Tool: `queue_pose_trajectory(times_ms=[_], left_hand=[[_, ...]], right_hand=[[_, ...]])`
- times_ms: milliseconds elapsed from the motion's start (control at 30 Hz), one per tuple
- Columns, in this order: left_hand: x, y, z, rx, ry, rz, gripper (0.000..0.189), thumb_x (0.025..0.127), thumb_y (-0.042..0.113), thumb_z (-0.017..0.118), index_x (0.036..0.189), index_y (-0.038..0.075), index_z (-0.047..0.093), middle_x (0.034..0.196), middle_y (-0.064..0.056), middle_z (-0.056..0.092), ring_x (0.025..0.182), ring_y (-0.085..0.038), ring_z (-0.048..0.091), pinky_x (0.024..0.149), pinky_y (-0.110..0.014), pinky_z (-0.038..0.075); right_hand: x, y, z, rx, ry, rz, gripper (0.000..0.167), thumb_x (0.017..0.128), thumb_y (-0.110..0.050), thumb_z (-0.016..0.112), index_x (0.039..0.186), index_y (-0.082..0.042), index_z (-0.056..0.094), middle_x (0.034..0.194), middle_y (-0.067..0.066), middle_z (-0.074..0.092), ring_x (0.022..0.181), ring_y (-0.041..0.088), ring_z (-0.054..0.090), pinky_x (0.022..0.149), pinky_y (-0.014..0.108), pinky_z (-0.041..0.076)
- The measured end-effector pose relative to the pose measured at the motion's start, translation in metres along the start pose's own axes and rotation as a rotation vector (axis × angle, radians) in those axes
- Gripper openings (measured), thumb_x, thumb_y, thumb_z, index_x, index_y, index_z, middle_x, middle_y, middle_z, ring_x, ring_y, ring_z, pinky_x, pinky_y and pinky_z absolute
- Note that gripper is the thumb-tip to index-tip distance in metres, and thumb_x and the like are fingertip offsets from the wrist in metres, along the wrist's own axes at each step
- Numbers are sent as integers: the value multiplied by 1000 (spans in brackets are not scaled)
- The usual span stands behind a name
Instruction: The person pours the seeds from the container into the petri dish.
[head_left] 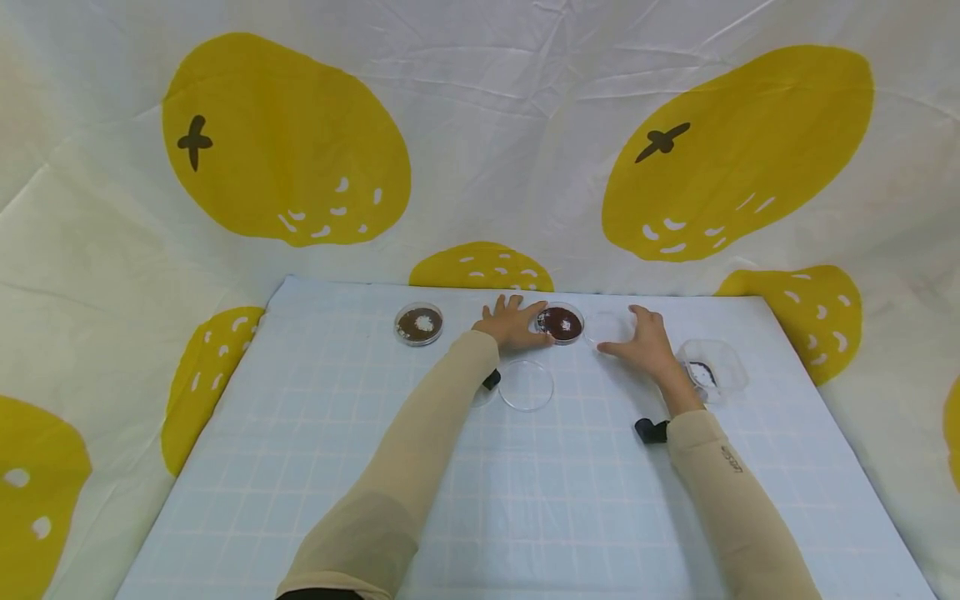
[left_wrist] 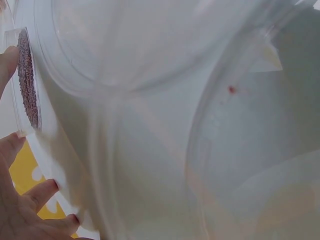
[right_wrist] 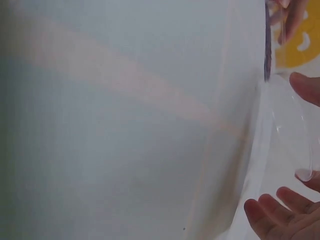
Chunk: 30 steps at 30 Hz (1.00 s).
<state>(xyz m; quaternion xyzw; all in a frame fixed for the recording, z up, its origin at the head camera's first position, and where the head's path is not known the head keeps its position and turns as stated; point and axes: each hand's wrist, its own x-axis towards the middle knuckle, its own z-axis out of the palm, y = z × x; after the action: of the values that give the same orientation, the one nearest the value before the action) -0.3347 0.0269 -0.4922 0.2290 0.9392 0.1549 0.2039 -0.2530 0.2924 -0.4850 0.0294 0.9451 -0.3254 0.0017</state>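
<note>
Between the thumb and forefinger of my left hand (head_left: 513, 325) is a round clear petri dish (head_left: 572, 329) of dark reddish-brown grains topped by a small white heap. The left wrist view has this dish (left_wrist: 28, 82) edge-on, thumb and fingertip at opposite sides; the other fingers are spread. Just to its right, my right hand (head_left: 643, 343) holds a clear petri dish lid (head_left: 604, 327) by its rim. In the right wrist view, thumb and forefinger grip that lid (right_wrist: 291, 127) at opposite edges, close beside the filled dish, while the remaining fingers extend loosely.
Another petri dish (head_left: 418, 323) of brown grains with a white heap stands farther left. A clear round lid (head_left: 527, 409) lies nearer me, with a second clear round piece (head_left: 482, 400) partly under my left sleeve. A clear plastic tub (head_left: 731, 362) stands behind my right wrist.
</note>
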Motion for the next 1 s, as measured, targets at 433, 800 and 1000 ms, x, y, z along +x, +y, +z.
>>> queue_pose_trajectory(times_ms=[433, 800, 1000], left_hand=[[1, -1, -1, 9, -2, -13, 84, 89, 74, 52, 159, 44, 18, 166, -10, 9, 150, -42, 0, 114, -67, 4], [-4, 2, -4, 14, -10, -7, 83, 90, 73, 52, 159, 43, 18, 166, -10, 9, 150, -42, 0, 114, -67, 4], [-4, 2, -2, 20, -4, 5, 84, 90, 73, 51, 160, 42, 18, 166, -11, 11, 150, -43, 2, 114, -67, 5]], right_hand=[[-4, -9, 0, -28, 54, -113, 99, 77, -27, 87, 147, 12, 29, 147, 36, 26, 135, 49, 28, 111, 60, 27], [1, -15, 4, 24, 81, -202, 97, 76, -27, 88, 148, 7, 32, 150, 31, 30, 137, 45, 30, 112, 59, 27], [4, -18, 7, 63, 96, -242, 95, 76, -25, 89, 147, 6, 35, 148, 29, 35, 136, 44, 32, 112, 58, 28]])
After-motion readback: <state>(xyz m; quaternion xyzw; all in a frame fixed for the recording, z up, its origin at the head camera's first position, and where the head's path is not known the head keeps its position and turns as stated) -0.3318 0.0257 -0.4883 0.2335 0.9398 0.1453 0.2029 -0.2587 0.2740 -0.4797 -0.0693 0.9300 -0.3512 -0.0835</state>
